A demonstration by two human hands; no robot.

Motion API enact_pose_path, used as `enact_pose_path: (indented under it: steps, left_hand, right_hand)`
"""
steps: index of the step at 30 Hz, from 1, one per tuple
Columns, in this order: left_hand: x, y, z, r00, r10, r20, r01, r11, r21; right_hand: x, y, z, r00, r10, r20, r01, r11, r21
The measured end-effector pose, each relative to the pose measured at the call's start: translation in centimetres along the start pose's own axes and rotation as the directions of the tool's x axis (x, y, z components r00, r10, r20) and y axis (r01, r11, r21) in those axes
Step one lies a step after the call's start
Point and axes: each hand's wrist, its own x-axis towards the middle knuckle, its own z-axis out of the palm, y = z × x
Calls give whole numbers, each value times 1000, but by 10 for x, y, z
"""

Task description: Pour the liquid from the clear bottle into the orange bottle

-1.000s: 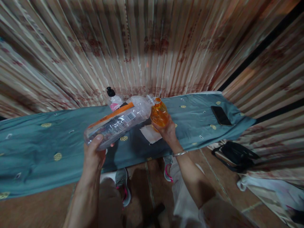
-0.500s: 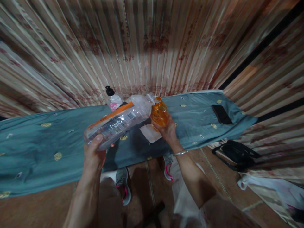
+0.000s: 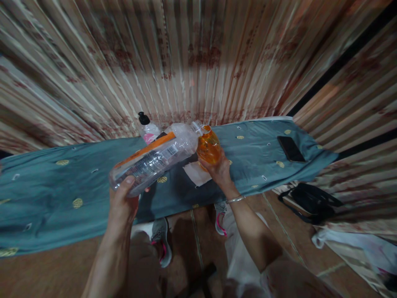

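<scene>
My left hand (image 3: pixel 124 196) is wrapped round the base of a large clear plastic bottle (image 3: pixel 182 142) with an orange-and-white label. The bottle is tilted, its uncapped neck at the mouth of a smaller orange bottle (image 3: pixel 208 147). My right hand (image 3: pixel 218 165) grips that orange bottle from its right and below. Whether liquid runs between the two is too small to tell. Under them, a white paper (image 3: pixel 197 174) lies on the cloth. Behind the large bottle stands a clear pump bottle (image 3: pixel 150 130) with a black top, partly hidden.
A blue-green cloth with yellow prints covers the table (image 3: pixel 93 182). At its right lies a black phone (image 3: pixel 290 149). Pleated curtains (image 3: pixel 192 62) hang close behind. On the floor at right sit a black bag (image 3: pixel 312 203) and a white plastic bag (image 3: pixel 356 248).
Both hands keep the two bottles in nearly the same position. The view has shifted very slightly; nothing has been let go or taken up.
</scene>
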Motion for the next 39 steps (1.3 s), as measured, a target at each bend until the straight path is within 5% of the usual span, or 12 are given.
enact_pose_path:
  steps: [39]
  left_hand:
    - [-5, -8, 14, 997, -70, -24, 70, 998, -9]
  right_hand:
    - [8, 4, -18, 997, 18, 69, -25, 995, 95]
